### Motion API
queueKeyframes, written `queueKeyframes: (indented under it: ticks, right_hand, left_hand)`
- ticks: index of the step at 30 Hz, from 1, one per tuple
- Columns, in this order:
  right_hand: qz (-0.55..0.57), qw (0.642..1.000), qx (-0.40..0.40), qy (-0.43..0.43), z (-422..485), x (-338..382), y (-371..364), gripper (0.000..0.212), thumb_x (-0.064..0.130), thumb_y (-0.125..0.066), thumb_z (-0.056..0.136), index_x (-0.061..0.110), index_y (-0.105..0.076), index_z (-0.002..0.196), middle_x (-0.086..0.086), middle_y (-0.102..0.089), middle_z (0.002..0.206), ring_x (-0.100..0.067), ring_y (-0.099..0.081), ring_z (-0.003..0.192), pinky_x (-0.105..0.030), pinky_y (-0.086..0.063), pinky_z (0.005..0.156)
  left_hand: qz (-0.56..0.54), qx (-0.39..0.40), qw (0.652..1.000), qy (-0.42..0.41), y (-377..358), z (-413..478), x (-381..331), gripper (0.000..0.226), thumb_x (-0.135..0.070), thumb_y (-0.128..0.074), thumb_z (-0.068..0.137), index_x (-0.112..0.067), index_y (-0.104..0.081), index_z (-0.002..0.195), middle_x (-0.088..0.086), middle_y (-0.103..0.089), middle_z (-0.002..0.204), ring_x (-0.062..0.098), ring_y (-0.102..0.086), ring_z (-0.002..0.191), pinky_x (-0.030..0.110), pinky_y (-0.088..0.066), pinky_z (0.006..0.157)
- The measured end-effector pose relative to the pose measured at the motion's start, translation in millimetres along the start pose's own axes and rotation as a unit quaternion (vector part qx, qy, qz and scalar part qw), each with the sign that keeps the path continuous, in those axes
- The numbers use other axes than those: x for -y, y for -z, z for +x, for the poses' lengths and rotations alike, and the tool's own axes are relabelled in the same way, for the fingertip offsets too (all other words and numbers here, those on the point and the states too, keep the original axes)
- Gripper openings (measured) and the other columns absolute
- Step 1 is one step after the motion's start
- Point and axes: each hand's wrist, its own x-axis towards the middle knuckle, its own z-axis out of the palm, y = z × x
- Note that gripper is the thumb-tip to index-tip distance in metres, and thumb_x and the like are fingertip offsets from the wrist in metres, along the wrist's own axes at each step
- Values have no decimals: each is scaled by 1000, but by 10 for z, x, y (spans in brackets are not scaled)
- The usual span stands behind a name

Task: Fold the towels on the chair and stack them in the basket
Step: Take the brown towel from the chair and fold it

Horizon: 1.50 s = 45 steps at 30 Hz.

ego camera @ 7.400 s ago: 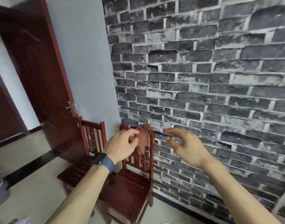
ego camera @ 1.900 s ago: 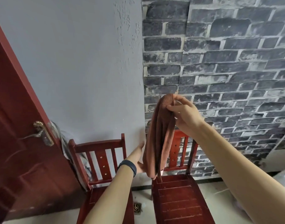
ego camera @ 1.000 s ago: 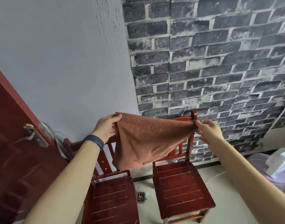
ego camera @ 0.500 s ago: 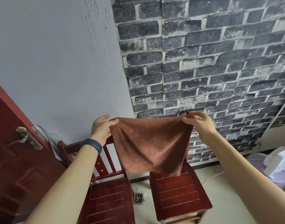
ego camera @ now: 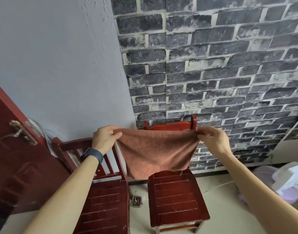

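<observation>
Brown towel (ego camera: pixel 155 152) hangs spread open between my two hands, top edge strung from one to the other. My left hand (ego camera: pixel 104 137) pinches its left corner, fingers curled on the cloth; my right hand (ego camera: pixel 212 141) pinches the right corner. Below my fingers, its hem dangles above the right chair (ego camera: pixel 175 196), with the left chair (ego camera: pixel 104 208) just beside.

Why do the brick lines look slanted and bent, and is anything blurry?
Head view: the wide-angle lens bows the brick wall toward the edges; light is soft, without glare; the towel, left hand and right hand look sharp; the lilac container at the right edge is smeared.
</observation>
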Motion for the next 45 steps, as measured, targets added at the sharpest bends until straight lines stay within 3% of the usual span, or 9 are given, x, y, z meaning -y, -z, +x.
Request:
queueKeyframes:
  ticks: [4, 7, 9, 14, 19, 23, 29, 35, 45]
  right_hand:
    - [310, 936, -12, -164, -174, -422, -20, 17, 14, -79, 83, 18, -76, 99, 4, -75, 93, -11, -68, 88, -24, -50, 80]
    - [413, 875, -19, -253, -347, -816, -102, 12, 4, -71, 88, 13, -72, 96, -1, -71, 85, -11, -67, 75, -19, -56, 70]
    - [405, 870, -16, -281, -525, -1069, -136, 20, 1, -69, 88, 14, -71, 102, -1, -70, 87, -6, -66, 67, -15, -53, 60]
    - [306, 896, -9, -320, -1081, -1639, -136, 23, -1, -69, 87, 20, -72, 95, 5, -72, 90, -10, -62, 82, -26, -44, 79]
    - [233, 909, -37, -343, -1323, -1948, -227, 23, 0, -73, 84, 22, -74, 91, 18, -73, 76, -1, -60, 66, -24, -40, 71]
    - [209, 906, -41, -366, -1166, -2183, -408, 24, 0, -73, 84, 23, -75, 90, 2, -72, 89, -15, -59, 75, -27, -44, 67]
    - [161, 900, -42, -403, -569, -2635, -969, 30, -1, -69, 82, 17, -76, 105, -5, -74, 98, -20, -66, 83, -33, -54, 78]
    - [136, 874, -43, -464, 112, -3402, -1670, 33, 11, -77, 66, 27, -77, 95, 1, -76, 96, -22, -71, 91, -35, -55, 94]
    - [144, 881, -41, -448, 1163, -4159, -2544, 50, -10, -65, 75, 16, -69, 118, -6, -73, 108, -18, -68, 89, -28, -56, 87]
  left_hand:
    - [-26, 46, 998, 42, -234, -256, 131, 26, -18, -77, 83, -26, -72, 107, -8, -66, 92, 8, -59, 93, 14, -41, 77]
    - [-41, 65, 995, 71, -477, -505, 336, 29, -11, -77, 81, -31, -71, 102, -23, -66, 80, -4, -63, 81, 5, -43, 68]
    - [-32, 63, 994, 88, -662, -709, 504, 29, -12, -78, 80, -28, -74, 105, -19, -70, 80, -13, -62, 72, 5, -47, 69]
    - [30, 78, 989, 126, -1106, -1304, 941, 23, -22, -78, 81, -28, -77, 103, -8, -76, 100, 7, -68, 97, 21, -51, 88]
    - [136, 99, 973, 156, -1354, -1534, 1287, 16, -48, -74, 80, -42, -76, 94, -16, -76, 94, 9, -70, 95, 25, -55, 74]
    - [234, 134, 954, 136, -1646, -1379, 1416, 23, -53, -62, 89, -44, -71, 109, -12, -74, 106, 17, -68, 100, 24, -48, 68]
    - [344, 225, 910, 55, -2330, -797, 1899, 31, -48, -45, 99, -36, -65, 118, -2, -73, 108, 24, -69, 96, 30, -51, 69]
    - [379, 299, 874, 54, -3131, -164, 2362, 32, -37, -35, 105, -30, -58, 127, 7, -68, 116, 31, -66, 102, 32, -48, 73]
    - [261, 215, 927, 161, -4155, 998, 3037, 27, -36, -52, 99, -28, -65, 121, 9, -69, 117, 36, -64, 105, 37, -51, 80]
